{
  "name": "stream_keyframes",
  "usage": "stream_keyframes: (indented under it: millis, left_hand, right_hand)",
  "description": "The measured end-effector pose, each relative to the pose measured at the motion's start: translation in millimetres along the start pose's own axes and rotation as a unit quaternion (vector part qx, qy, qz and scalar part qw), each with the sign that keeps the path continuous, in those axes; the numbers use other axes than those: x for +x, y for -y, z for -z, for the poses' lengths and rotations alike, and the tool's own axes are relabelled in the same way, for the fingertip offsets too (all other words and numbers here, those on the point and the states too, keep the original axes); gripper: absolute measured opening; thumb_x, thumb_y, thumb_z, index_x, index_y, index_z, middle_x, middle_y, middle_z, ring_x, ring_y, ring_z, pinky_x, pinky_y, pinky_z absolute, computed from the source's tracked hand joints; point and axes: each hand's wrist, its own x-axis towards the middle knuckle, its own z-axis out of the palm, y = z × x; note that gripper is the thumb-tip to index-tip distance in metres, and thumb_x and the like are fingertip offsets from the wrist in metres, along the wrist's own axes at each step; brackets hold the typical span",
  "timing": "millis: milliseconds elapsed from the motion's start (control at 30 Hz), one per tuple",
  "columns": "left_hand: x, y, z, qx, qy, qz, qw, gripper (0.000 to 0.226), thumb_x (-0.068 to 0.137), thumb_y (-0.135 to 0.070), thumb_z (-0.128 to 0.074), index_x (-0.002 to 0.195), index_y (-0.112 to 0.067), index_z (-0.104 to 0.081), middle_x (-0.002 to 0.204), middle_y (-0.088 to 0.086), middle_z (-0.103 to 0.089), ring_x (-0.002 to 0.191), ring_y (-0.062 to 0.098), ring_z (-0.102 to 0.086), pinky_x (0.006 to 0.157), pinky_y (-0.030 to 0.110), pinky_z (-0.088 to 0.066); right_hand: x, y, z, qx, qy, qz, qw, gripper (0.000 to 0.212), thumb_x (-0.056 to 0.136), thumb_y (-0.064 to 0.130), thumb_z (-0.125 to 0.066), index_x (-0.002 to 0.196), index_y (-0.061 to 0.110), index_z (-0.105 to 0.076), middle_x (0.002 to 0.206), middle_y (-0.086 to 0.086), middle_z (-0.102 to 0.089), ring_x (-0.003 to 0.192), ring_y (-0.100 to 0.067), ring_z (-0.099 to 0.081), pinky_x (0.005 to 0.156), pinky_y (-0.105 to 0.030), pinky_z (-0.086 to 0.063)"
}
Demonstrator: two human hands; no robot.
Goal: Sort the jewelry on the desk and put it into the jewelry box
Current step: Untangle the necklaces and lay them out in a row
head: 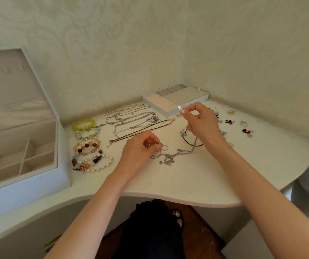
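Note:
A tangled silver chain necklace (170, 156) lies mid-desk. My left hand (140, 146) pinches its loops at the left end. My right hand (200, 122) is raised above the desk and pinches the chain's other end, which hangs down from the fingers. Several silver and gold necklaces (131, 121) lie laid out behind my left hand. Beaded bracelets (89, 148) sit in a column on the left. The open white jewelry box (28, 176) with divided compartments stands at the far left.
A white ring tray (170, 100) sits at the back by the wall corner. Small earrings and rings (243, 126) are scattered on the right. A black cord necklace (189, 141) lies under my right hand. The desk's curved front edge (168, 198) is near.

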Motion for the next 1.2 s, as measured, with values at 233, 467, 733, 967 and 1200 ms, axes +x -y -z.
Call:
stream_keyframes:
  millis: [233, 467, 733, 967, 1200]
  left_hand:
    - [2.9, -4.9, -4.2, 0.042, 0.058, -0.038, 0.997, 0.004, 0.081, -0.022, -0.070, 0.081, -0.020, -0.067, 0.081, -0.007, -0.061, 0.071, 0.006, -0.050, 0.069, 0.024, -0.041]
    - [28.5, -20.9, -27.7, 0.035, 0.057, -0.054, 0.996, 0.004, 0.082, -0.016, -0.069, 0.084, -0.017, -0.066, 0.076, -0.011, -0.058, 0.064, 0.002, -0.050, 0.066, 0.022, -0.042]
    - [27.7, -19.9, -17.8, 0.098, 0.010, -0.053, 0.994, 0.021, 0.081, -0.025, -0.070, 0.099, -0.022, -0.061, 0.094, -0.009, -0.053, 0.081, 0.008, -0.050, 0.073, 0.026, -0.042]
    - [16.6, -13.3, 11.9, 0.171, 0.151, 0.078, 0.971, 0.036, 0.070, -0.033, -0.080, 0.094, -0.022, -0.056, 0.082, -0.008, -0.056, 0.080, 0.012, -0.055, 0.074, 0.032, -0.044]
    - [16.5, -33.3, -1.8, -0.037, 0.093, -0.034, 0.994, 0.018, 0.080, -0.027, -0.071, 0.094, -0.023, -0.061, 0.097, -0.008, -0.065, 0.083, 0.005, -0.059, 0.072, 0.019, -0.048]
  right_hand:
    - [-2.2, 8.3, 6.1, 0.142, 0.059, 0.005, 0.988, 0.015, 0.097, 0.021, -0.051, 0.088, 0.010, -0.052, 0.042, 0.002, -0.049, 0.036, -0.011, -0.037, 0.039, -0.019, -0.033]
    - [-1.9, 8.4, 9.4, 0.206, 0.131, -0.007, 0.970, 0.016, 0.097, 0.022, -0.050, 0.085, 0.011, -0.054, 0.047, -0.003, -0.051, 0.038, -0.014, -0.039, 0.041, -0.021, -0.036]
    - [0.1, 5.4, 12.8, 0.202, 0.126, -0.011, 0.971, 0.016, 0.096, 0.021, -0.052, 0.088, 0.008, -0.054, 0.050, -0.004, -0.055, 0.040, -0.017, -0.044, 0.043, -0.022, -0.040]
    - [0.1, 6.5, 11.9, 0.201, 0.135, -0.008, 0.970, 0.015, 0.097, 0.020, -0.051, 0.088, 0.008, -0.053, 0.054, -0.006, -0.060, 0.043, -0.018, -0.052, 0.047, -0.028, -0.045]
    - [-2.2, 6.9, 12.5, 0.231, 0.160, -0.008, 0.960, 0.013, 0.097, 0.018, -0.049, 0.089, 0.009, -0.052, 0.067, -0.009, -0.068, 0.056, -0.023, -0.067, 0.051, -0.025, -0.053]
